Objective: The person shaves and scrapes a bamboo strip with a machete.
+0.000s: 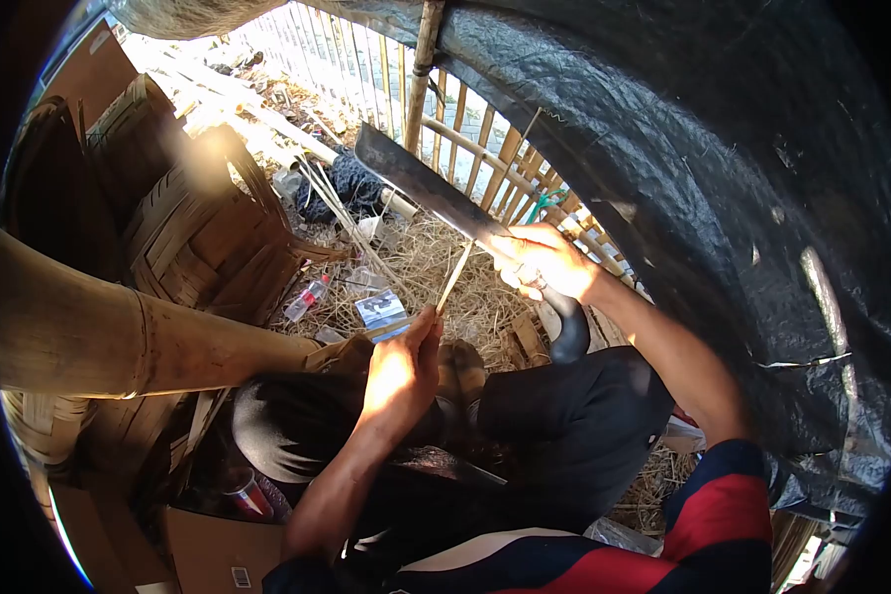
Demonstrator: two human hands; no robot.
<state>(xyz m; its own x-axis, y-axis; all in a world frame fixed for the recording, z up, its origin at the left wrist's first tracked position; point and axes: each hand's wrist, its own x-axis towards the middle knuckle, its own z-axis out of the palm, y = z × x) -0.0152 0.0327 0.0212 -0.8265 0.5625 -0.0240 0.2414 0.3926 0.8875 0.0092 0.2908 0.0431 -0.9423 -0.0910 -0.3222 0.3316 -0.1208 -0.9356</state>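
Straw-strewn ground (485,272) stretches beyond my knees. My right hand (549,265) wraps its fingers around one machete (421,181) near the blade's base, probably for close control. My left hand (403,374) clamps one thin bamboo strip (454,277) between fingers and thumb, seemingly steadying its far end at the blade. I count one thick bamboo pole (158,342) to my left and one red-labelled bottle (309,297) on the straw.

Sunlight hits a straw-littered floor (465,272) beyond the shade. A slatted bamboo fence (475,134) stands at the far side, dark sheeting (762,198) hangs right, and woven baskets (193,223) sit left.
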